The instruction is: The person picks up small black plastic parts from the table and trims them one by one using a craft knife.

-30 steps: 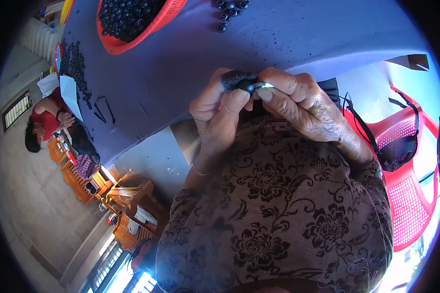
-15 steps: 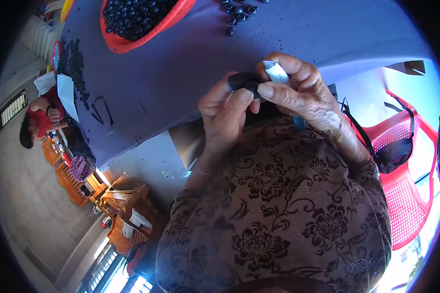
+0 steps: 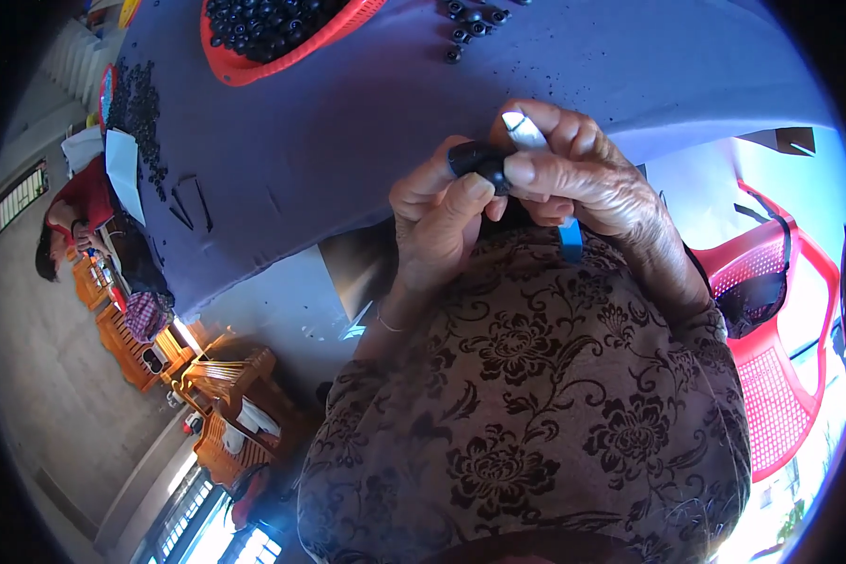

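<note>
My left hand (image 3: pixel 437 211) is closed, pinching a small round black part (image 3: pixel 494 173) between thumb and fingers. A black sleeve-like piece (image 3: pixel 470 158) covers or lies along the tip of its index finger; I cannot tell which. My right hand (image 3: pixel 587 174) wraps round a slim knife (image 3: pixel 524 132), whose pale, slant-tipped end points up and away between thumb and index finger. The knife's blue end (image 3: pixel 571 241) sticks out below the palm. My right thumb presses against the black part, and both hands meet just above the table's near edge.
A red basket (image 3: pixel 254 73) full of round black parts stands far left on the blue-covered table (image 3: pixel 320 160). Loose black parts (image 3: pixel 461 36) lie beyond my hands. Black tweezers-like tools (image 3: pixel 194 205) and dark scraps are at left. A person (image 3: pixel 80 211) sits there; a red chair (image 3: pixel 766 362) stands right.
The black part has turned slightly between my fingers, showing more of its rounded side. The knife has shifted a little in my right hand. The person at left has lowered an arm.
</note>
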`<control>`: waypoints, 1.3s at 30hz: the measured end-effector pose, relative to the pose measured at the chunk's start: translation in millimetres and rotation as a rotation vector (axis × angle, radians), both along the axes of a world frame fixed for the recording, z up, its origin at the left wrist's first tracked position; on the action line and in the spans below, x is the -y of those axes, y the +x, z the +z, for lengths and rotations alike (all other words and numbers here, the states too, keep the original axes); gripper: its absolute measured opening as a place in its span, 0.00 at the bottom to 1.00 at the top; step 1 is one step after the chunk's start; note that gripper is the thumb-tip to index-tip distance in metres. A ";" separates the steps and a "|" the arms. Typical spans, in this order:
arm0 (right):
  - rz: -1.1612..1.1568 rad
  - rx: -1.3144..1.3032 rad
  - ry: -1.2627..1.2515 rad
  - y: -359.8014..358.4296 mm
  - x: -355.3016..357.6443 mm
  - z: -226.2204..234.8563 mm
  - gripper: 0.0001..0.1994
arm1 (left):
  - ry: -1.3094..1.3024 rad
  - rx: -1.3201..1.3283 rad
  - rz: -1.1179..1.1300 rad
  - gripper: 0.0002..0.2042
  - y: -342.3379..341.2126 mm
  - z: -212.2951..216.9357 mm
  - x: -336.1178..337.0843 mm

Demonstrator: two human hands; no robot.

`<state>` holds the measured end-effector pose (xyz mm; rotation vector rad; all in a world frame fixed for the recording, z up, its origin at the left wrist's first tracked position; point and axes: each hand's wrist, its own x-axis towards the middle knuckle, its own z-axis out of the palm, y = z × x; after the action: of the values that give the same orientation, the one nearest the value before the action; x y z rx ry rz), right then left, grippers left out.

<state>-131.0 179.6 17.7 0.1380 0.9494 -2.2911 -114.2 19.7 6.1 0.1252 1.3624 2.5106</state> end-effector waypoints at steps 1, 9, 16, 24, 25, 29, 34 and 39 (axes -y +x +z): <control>-0.036 -0.036 0.075 0.3 2.8 1.3 0.10 | -0.038 -0.011 0.002 0.07 -0.1 1.2 1.0; -0.030 -0.251 0.088 0.5 1.4 7.8 0.07 | 0.130 0.108 0.024 0.06 5.4 1.2 -0.4; -0.154 -0.528 0.637 13.2 5.8 -11.8 0.07 | -0.797 -0.306 0.467 0.07 -23.4 6.9 36.6; -0.236 -0.309 0.574 24.8 -19.4 -0.9 0.10 | -1.656 -0.708 0.483 0.13 -67.4 -33.7 71.7; -0.244 -0.334 0.570 26.7 -23.4 -5.3 0.11 | -1.701 -0.741 0.551 0.14 -67.7 -34.5 67.0; -0.248 -0.295 0.547 33.2 -32.5 -10.2 0.13 | -1.592 -0.930 0.638 0.16 -73.3 -32.4 41.6; -0.252 -0.335 0.515 34.1 -32.8 -9.9 0.14 | -1.535 -0.978 0.396 0.13 -89.2 -38.3 7.7; -0.321 -0.412 0.482 35.6 -32.4 -11.6 0.14 | -1.278 -0.619 0.258 0.10 -85.9 -36.9 6.9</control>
<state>-95.4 212.0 6.0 0.0188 1.7996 -2.3758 -200.1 12.8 -30.8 0.4747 3.0600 1.2852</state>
